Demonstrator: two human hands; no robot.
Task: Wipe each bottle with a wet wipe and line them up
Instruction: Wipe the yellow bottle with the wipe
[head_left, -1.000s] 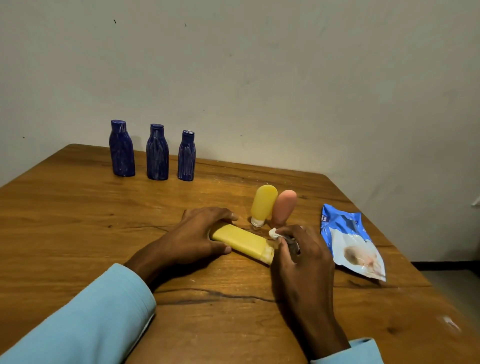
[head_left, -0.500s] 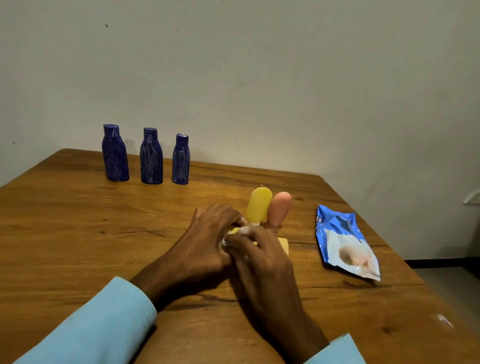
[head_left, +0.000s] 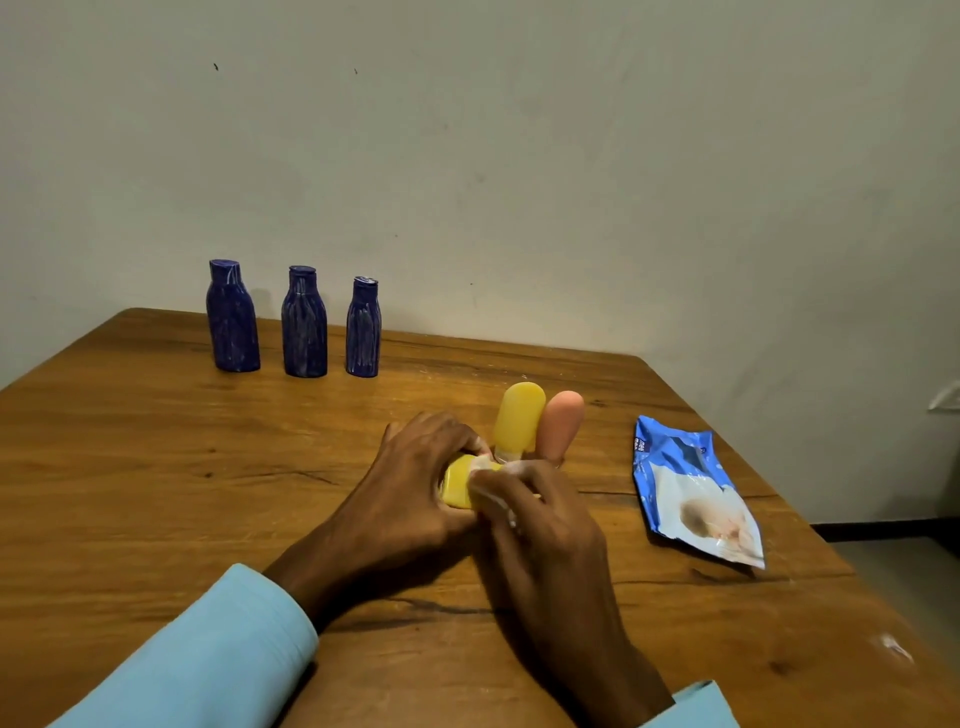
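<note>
**Both hands working on a yellow bottle at mid-worktop**

I am looking down at a wooden worktop (head_left: 156, 467) that is filling most of my view, with a pale wall (head_left: 519, 156) rising behind it. Light blue sleeves (head_left: 208, 649) are showing at the bottom edge.

My left hand (head_left: 410, 483) is curling around the near end of a yellow bottle (head_left: 457, 486) that is lying on its side at the middle of the worktop; that grip is holding the bottle. My right hand (head_left: 540, 530) is lying over the bottle's other end, its grip pinching a white wet wipe (head_left: 485, 480) against the yellow surface. Most of the bottle is sitting hidden under the two hands.

To the right, well apart from the hands, a blue and white wipe pack (head_left: 691, 488) is lying flat.

At the far left edge three dark blue bottles (head_left: 304, 327) are standing upright in a row, near one another but not touching.

Just beyond my fingers a second yellow bottle (head_left: 519, 418) and a peach bottle (head_left: 560, 423) are standing side by side, seemingly cap down, leaning slightly and touching each other.
</note>
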